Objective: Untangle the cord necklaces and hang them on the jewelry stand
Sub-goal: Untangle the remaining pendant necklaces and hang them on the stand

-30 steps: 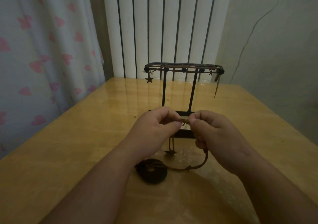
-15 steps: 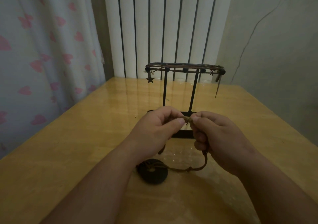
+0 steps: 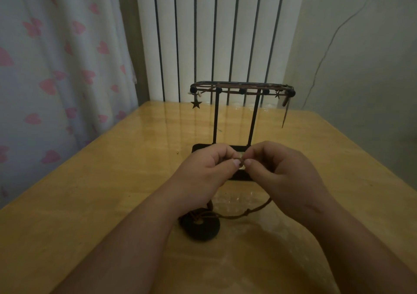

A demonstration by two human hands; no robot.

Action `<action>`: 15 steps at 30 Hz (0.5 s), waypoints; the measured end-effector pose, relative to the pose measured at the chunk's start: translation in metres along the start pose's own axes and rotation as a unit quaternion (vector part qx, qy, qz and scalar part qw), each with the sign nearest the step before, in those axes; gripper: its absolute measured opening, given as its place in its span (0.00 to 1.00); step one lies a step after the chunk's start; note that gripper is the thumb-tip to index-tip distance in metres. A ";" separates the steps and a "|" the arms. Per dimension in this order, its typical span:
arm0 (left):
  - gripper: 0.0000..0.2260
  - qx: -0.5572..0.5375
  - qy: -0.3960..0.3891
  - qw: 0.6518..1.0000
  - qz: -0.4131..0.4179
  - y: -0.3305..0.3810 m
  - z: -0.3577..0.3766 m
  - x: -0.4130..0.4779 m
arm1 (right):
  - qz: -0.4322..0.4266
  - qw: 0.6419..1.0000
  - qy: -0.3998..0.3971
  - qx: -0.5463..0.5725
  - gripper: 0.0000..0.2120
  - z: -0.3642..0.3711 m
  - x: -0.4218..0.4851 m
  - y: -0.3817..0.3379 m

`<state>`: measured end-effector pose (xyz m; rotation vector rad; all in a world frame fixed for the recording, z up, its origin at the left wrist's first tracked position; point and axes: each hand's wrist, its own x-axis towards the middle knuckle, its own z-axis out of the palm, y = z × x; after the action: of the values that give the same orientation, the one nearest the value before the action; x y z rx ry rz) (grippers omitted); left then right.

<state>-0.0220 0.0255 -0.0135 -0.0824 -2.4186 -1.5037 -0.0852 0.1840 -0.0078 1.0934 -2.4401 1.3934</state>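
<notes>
Left hand (image 3: 206, 171) and right hand (image 3: 284, 176) pinch a thin brown cord (image 3: 241, 163); it droops to a round, flat, dark pendant (image 3: 199, 226) on the glossy wooden table (image 3: 90, 203).

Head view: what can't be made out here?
- The cord at the pinch: head view, covered by fingers of the left hand and right hand.
- The stand base: head view, mostly hidden behind both hands.
- The round pendant: head view, left edge hidden by the left forearm.
- The necklace on the top bar: head view, too dark and small to trace its wrapping.
</notes>
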 end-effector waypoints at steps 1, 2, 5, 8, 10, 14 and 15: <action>0.08 -0.001 -0.002 1.000 0.000 -0.001 0.000 0.000 | 0.004 1.000 -0.003 -0.004 0.05 0.001 0.000 0.000; 0.08 -0.001 -0.004 1.000 0.000 -0.001 0.000 0.000 | 0.006 1.000 -0.006 -0.005 0.05 0.001 0.000 0.000; 0.09 -0.004 -0.012 1.000 -0.002 -0.002 0.001 0.000 | 0.012 1.000 -0.015 0.003 0.06 0.000 0.001 0.000; 0.08 -0.009 -0.005 1.000 -0.001 -0.001 0.002 0.000 | 0.019 1.000 -0.001 0.024 0.07 0.001 0.001 -0.001; 0.05 0.000 0.019 1.000 0.005 0.000 0.003 0.000 | 0.025 0.998 0.022 0.050 0.06 0.001 0.001 -0.001; 0.10 0.056 0.136 0.989 0.033 0.001 0.006 0.002 | 0.037 0.992 0.059 0.107 0.06 -0.002 0.002 -0.003; 0.12 0.089 0.173 0.979 0.060 0.001 0.005 0.002 | 0.039 0.991 0.063 0.108 0.06 -0.001 0.002 -0.003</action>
<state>-0.0249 0.0307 -0.0140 0.0656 -2.2104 -1.1350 -0.0848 0.1830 -0.0038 0.9262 -2.3087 1.7279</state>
